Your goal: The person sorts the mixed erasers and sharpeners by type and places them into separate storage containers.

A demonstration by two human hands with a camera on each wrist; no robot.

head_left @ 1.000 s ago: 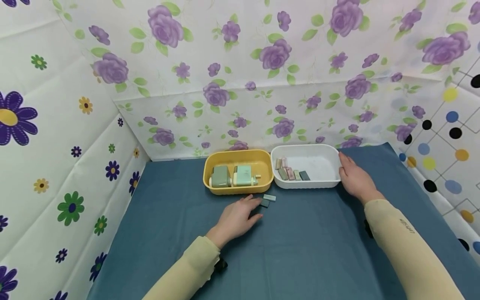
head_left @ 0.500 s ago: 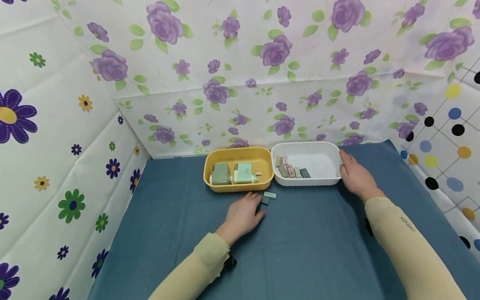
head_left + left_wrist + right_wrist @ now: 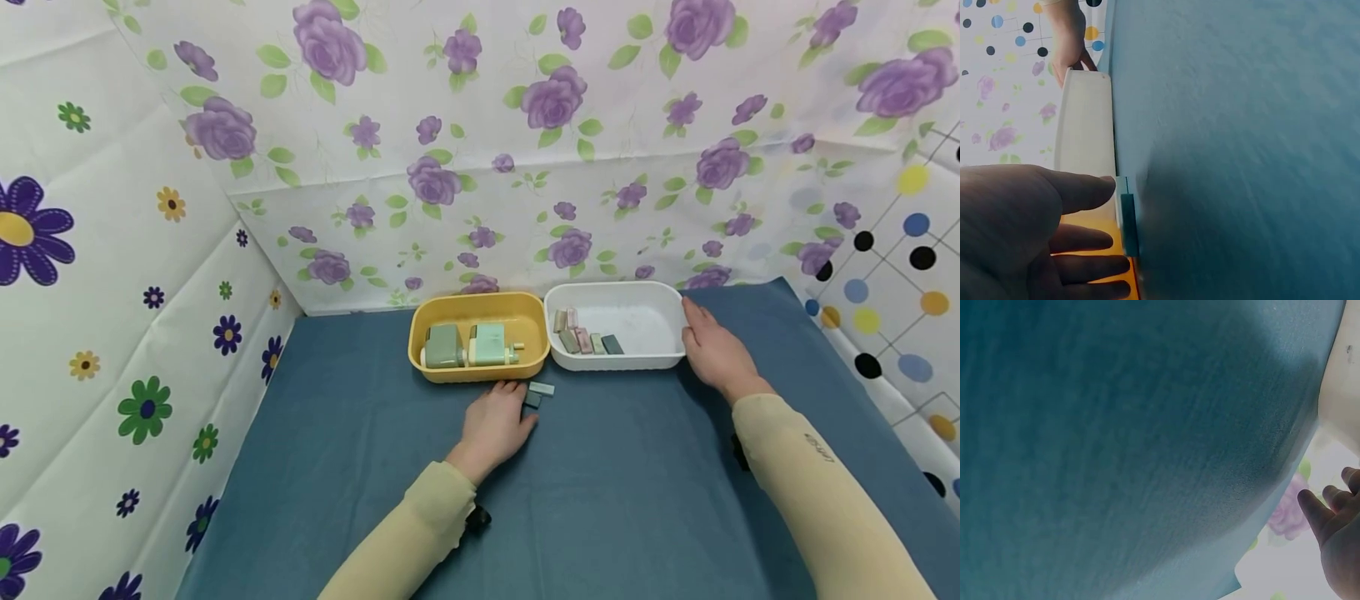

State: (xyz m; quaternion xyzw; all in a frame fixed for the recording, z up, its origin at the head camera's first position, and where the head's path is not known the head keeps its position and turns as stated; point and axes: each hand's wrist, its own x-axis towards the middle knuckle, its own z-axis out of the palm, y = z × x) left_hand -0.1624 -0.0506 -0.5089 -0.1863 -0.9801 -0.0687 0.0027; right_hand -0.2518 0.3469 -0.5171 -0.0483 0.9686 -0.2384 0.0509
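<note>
My left hand (image 3: 495, 425) reaches low over the blue cloth, fingers extended, just left of two small eraser-like blocks. One block is dark teal (image 3: 532, 400); the pale teal block (image 3: 542, 389) lies behind it. In the left wrist view, the thumb and fingers are apart, with fingertips close to the dark block (image 3: 1129, 225). On the other side, my right hand (image 3: 716, 346) rests its straight fingers against the right end of the white tray (image 3: 637, 325). Several similar blocks (image 3: 585, 340) in pink, green and grey lie in that tray's left part.
Left of the white tray, touching it, stands a yellow tray (image 3: 450, 376). Two green crank pencil sharpeners (image 3: 445, 346) lie inside it. Flower-printed cloth (image 3: 337, 200) hangs behind the trays, and patterned sheets border the blue cloth (image 3: 600, 483) at both sides.
My left hand has moved slightly right and forward, its thumb now nearer the two blocks. The right hand stays at the white tray's end. The view has shifted slightly.
</note>
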